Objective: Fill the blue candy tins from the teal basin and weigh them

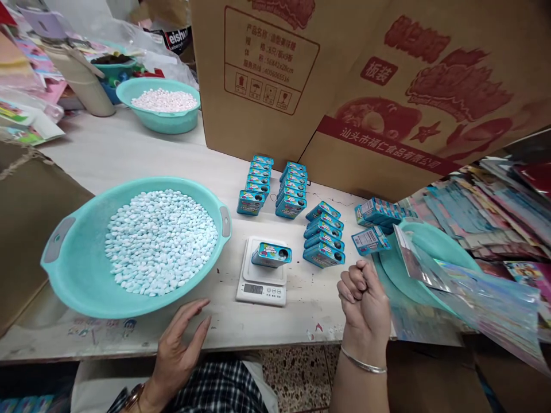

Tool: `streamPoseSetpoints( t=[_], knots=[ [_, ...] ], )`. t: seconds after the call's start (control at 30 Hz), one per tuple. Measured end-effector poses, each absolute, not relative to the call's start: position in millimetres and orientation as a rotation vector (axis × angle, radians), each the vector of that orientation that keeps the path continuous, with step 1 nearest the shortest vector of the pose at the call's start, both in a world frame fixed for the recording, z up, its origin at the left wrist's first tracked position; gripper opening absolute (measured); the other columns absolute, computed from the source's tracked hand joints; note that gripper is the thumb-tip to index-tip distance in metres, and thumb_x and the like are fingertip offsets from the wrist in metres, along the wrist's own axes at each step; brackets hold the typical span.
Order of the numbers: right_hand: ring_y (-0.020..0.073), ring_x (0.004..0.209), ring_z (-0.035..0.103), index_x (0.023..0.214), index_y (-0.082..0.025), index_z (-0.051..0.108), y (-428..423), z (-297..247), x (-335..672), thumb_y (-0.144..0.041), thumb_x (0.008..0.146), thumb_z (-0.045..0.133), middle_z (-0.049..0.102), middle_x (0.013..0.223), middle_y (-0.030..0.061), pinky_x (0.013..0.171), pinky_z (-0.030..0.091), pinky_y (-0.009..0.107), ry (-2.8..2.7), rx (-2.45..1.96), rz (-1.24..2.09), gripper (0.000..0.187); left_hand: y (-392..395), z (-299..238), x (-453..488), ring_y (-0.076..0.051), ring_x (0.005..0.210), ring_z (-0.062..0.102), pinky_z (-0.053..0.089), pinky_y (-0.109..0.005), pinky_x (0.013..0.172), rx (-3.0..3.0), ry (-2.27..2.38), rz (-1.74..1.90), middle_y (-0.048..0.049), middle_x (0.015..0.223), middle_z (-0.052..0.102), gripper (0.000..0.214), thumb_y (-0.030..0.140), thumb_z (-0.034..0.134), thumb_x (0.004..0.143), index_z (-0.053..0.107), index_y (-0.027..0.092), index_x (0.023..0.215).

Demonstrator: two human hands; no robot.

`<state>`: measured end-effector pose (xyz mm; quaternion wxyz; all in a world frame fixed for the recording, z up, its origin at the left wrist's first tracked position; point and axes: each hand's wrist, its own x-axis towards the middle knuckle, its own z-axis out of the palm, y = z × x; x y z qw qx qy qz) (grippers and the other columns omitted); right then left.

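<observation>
At the table's front edge is my left hand (183, 338), thumb and fingers apart with nothing between them. It is just below a large turquoise basin (77, 287) of pale blue candies (161, 241). My right hand (365, 295) is curled closed, palm up, over the table; whatever it may hold is hidden. Between the hands stands a white digital scale (261, 289), its reading too blurred to be sure of. One small blue candy tin (271, 255) rests upright on the scale's plate. Several similar tins (325, 252) are lined up in rows behind and right of the scale.
Big cardboard boxes (267, 132) wall off the back. A smaller turquoise basin (167, 123) of pinkish candies sits back left, beside a beige bottle (80, 74). At right, more blue tins (372, 212), turquoise basins (400, 281), plastic bags (486, 298) and stacked printed packaging (465, 201) crowd the table.
</observation>
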<state>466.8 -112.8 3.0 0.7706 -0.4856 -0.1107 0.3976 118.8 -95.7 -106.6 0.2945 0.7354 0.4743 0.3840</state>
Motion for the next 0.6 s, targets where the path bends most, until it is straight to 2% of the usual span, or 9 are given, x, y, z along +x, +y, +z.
streamPoseSetpoints(
  t=[0.2,0.3,0.37,0.43,0.5,0.6],
  knots=[
    [0.0036,0.041,0.019,0.081,-0.018,0.058,-119.6,-0.5,469.4,-0.030,0.082,0.070,0.031,0.055,-0.0101,0.033,0.025,0.012,-0.220,-1.019,0.876,0.017,-66.4,-63.8,154.9,-0.022,0.115,0.058,0.050,-0.037,0.101,2.118,1.099,1.064,-0.0086,0.126,0.058,0.049,0.016,0.060,0.089,0.047,0.024,0.136],
    [0.0031,0.042,0.019,0.082,-0.018,0.059,-120.8,-8.2,460.3,-0.033,0.081,0.072,0.030,0.055,-0.0103,0.034,0.024,0.012,-0.188,-1.004,0.924,0.020,-35.8,-36.9,192.7,-0.029,0.132,0.043,0.039,-0.046,0.112,2.342,0.995,1.009,-0.0139,0.142,0.045,0.067,0.020,0.062,0.087,0.031,0.021,0.147],
    [0.0028,0.042,0.018,0.083,-0.018,0.059,-122.9,-17.6,450.9,-0.035,0.079,0.074,0.030,0.055,-0.0105,0.033,0.022,0.011,-0.172,-1.008,0.995,0.023,-13.8,-26.2,219.6,-0.034,0.140,0.031,0.034,-0.052,0.114,2.542,0.932,0.840,-0.0173,0.150,0.035,0.074,0.020,0.063,0.085,0.027,0.017,0.149],
    [0.0025,0.042,0.017,0.083,-0.018,0.059,-127.8,-28.5,443.7,-0.037,0.078,0.076,0.030,0.055,-0.0107,0.033,0.020,0.011,-0.163,-1.015,1.072,0.026,3.8,-22.1,243.9,-0.035,0.134,0.038,0.040,-0.052,0.108,2.651,0.910,0.588,-0.0183,0.144,0.042,0.064,0.015,0.061,0.083,0.036,0.015,0.142],
    [0.0023,0.042,0.016,0.084,-0.019,0.060,-136.5,-39.2,442.5,-0.039,0.077,0.076,0.031,0.055,-0.0107,0.033,0.019,0.011,-0.156,-1.014,1.106,0.027,13.0,-21.9,264.6,-0.031,0.117,0.052,0.049,-0.046,0.095,2.663,0.881,0.386,-0.0143,0.126,0.055,0.048,0.010,0.055,0.083,0.047,0.016,0.130],
    [0.0023,0.042,0.016,0.086,-0.019,0.060,-156.8,-53.6,452.2,-0.041,0.077,0.076,0.030,0.056,-0.0108,0.033,0.018,0.012,-0.131,-1.023,1.077,0.029,9.5,-23.6,292.9,-0.026,0.105,0.054,0.049,-0.041,0.089,2.655,0.726,0.340,-0.0085,0.113,0.059,0.038,0.007,0.051,0.083,0.053,0.021,0.118]
  ],
)
